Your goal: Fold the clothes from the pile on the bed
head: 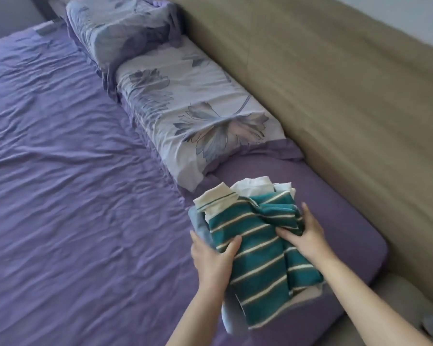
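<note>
Both-handed, fingers [231, 242] round folded clothes [255, 248].

Bed [68, 176] in front of me, covered with a wrinkled purple sheet. Tan upholstered headboard [335, 96] runs along the bed's right edge. Two pillows [193, 108] in pale floral cases lie end to end against the headboard; the farther one [118, 28] sits propped higher. Pale wall [410, 18] shows above the headboard. Light is soft and even, daylight-like; source not visible.
</note>
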A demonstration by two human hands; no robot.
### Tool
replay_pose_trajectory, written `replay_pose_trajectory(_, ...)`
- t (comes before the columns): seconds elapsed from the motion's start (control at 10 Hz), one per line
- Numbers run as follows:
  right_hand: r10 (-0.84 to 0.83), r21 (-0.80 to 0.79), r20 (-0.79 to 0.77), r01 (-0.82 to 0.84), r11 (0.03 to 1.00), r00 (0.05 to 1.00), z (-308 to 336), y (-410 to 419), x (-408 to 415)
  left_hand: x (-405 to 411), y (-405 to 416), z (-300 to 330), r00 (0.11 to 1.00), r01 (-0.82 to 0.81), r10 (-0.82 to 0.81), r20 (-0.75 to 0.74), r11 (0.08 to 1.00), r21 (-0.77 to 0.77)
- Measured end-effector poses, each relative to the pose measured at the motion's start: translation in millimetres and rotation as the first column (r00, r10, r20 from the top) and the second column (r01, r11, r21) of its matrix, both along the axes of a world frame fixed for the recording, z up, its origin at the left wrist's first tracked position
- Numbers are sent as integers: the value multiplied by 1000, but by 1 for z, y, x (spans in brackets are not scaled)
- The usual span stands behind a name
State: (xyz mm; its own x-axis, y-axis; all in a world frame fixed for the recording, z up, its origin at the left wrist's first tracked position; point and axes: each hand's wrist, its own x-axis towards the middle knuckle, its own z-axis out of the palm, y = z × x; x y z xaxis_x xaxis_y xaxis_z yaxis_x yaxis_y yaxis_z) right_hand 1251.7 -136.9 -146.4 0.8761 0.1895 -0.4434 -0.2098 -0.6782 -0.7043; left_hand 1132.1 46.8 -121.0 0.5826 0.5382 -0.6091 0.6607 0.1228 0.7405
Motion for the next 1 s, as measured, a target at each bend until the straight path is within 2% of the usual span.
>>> replay_pose_trajectory(0.1,249,-299,518,-99,949,818,7,5,-13,6,-10,16,928,246,-371,-35,539,806)
replay_pose_trajectory(0.2,528,-404,698,-342,848,484,6,5,-23,5,-22,8,732,445,-651,-202,232,865)
replay_pose_trajectory(0.3,640,-489,555,-414,768,531,-12,-1,-19,-5,-16,-14,677,587,-651,-344,197,785)
replay_pose_trajectory(0.4,564,-391,450,-415,821,693,-29,-7,-8,-13,-6,-42,622,622,-692,-365,154,768)
replay_pose_trajectory(0.5,539,-310,432,-442,842,723,-51,-7,1,-12,5,-67,603,605,-722,-340,137,784)
replay_pose_trajectory(0.6,551,-311,343,-462,831,760,-58,-5,5,-7,11,-72,567,639,-744,-354,125,759)
replay_pose_trajectory(0.7,623,-457,168,-500,736,764,-44,-1,4,-5,8,-56,511,747,-721,-468,103,656)
replay_pose_trajectory(0.8,641,-604,28,-498,622,767,-9,12,-10,-1,3,-25,379,857,-713,-590,30,514)
replay_pose_trajectory(0.9,632,-707,67,-410,576,772,42,29,-27,11,6,29,389,859,-693,-607,34,511)
replay_pose_trajectory(1.0,595,-668,181,-346,659,783,105,49,-48,10,16,93,443,807,-687,-576,25,590)
